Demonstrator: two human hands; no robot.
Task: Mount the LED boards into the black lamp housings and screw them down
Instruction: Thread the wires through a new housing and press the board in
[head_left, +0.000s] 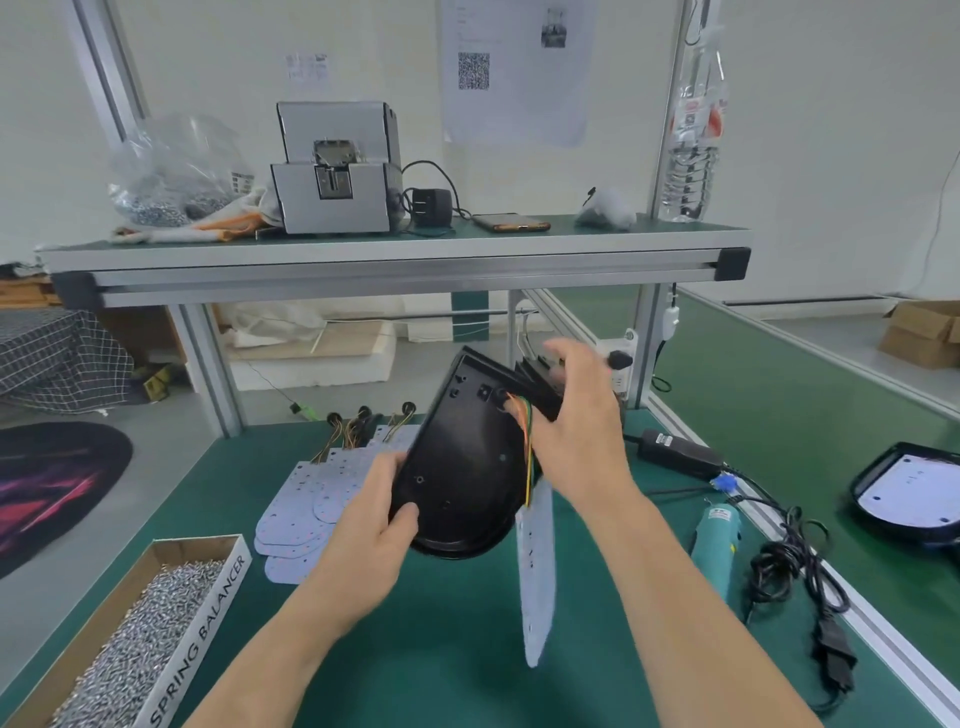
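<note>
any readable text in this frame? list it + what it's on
"SPRING BALANCER": side of the cardboard screw box.
QR code only, print blurred: wall sheet.
Too blurred to read: labels on the power brick, green screwdriver and hanging bag.

**Operator's body, head view**

Two hands in frame: left hand (374, 519) and right hand (576, 431), both bare. Behind each hand is an uncovered forearm, left forearm (291, 639) and right forearm (691, 597), bare all the way to the lower frame edge. The right hand's fingertips (558, 353) are motion-blurred, so their detail is unreadable.
</note>
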